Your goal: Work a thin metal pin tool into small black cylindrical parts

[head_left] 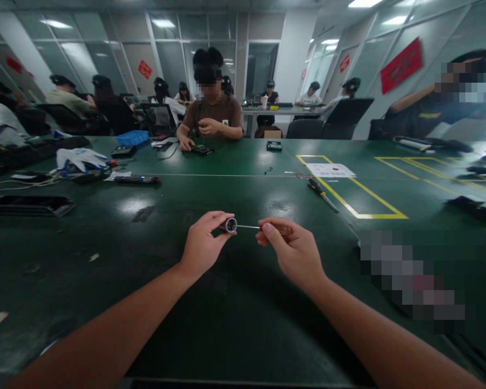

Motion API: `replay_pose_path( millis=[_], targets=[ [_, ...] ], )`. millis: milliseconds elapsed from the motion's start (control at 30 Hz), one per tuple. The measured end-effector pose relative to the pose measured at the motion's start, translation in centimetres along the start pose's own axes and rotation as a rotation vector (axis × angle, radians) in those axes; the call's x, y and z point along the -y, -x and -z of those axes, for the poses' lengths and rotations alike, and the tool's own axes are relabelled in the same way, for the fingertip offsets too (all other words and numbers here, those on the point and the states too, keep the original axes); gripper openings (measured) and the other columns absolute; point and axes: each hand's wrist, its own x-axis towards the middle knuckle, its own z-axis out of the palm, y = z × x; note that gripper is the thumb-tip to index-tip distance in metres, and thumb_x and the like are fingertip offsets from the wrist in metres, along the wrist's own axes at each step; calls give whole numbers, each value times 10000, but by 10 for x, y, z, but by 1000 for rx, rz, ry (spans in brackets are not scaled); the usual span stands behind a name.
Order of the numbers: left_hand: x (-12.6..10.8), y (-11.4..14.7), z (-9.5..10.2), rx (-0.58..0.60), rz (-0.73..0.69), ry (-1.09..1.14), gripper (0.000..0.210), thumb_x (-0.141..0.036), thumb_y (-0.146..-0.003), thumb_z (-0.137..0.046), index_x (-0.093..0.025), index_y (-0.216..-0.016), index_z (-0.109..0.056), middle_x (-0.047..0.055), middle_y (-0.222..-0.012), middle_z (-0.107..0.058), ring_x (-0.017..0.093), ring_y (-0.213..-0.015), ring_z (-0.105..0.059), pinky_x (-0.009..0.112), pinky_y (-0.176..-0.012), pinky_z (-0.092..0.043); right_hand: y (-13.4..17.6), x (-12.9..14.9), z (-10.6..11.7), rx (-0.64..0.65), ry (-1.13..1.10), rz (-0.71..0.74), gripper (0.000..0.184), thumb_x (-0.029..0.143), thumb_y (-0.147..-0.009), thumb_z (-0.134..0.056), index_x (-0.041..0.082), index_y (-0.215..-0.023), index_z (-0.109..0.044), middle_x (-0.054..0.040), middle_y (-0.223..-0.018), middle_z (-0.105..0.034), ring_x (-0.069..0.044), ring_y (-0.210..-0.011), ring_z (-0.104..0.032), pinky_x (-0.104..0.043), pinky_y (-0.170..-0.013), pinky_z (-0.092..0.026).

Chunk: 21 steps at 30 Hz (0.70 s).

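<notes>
My left hand (206, 240) pinches a small dark cylindrical part (230, 225) between thumb and fingers, its round end with a light metal rim turned toward me. My right hand (294, 246) is closed round the reddish, see-through handle of a screwdriver (249, 227). The thin shaft points left and its tip meets the open end of the cylinder; whether it is inside or only touching I cannot tell. Both hands are held above the green table (227, 329), close to its middle.
A black and yellow screwdriver (322, 193) lies beyond my right hand, near a white sheet (332, 170) and yellow tape. Gloves (81, 161), a blue basket (133, 138) and a pen-like tool (133, 180) are at the left. Across the table a person (213, 111) handles a dark part.
</notes>
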Motion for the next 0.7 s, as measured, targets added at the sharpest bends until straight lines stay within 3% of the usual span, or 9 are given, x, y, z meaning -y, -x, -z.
replay_pose_path(
  millis=[567, 700],
  targets=[
    [1, 0, -1, -15, -2, -14, 370, -128, -811, -794, -255, -1156, -750, 43, -1129, -722, 206, -1026, -704, 369, -925, -581, 4, 0, -2, -5, 97, 19, 318, 449, -931, -676, 182, -1080, -762, -90, -865, -802, -223, -795, -779, -373, -775, -631],
    [3, -1, -1, -34, -12, -36, 381, -125, -811, -798, -252, -1167, -747, 38, -1135, -722, 203, -1038, -695, 369, -935, -570, 1, -2, -3, 41, -12, -34, 300, 422, -919, -700, 180, -1087, -757, -87, -898, -807, -215, -835, -777, -376, -822, -626]
  ],
)
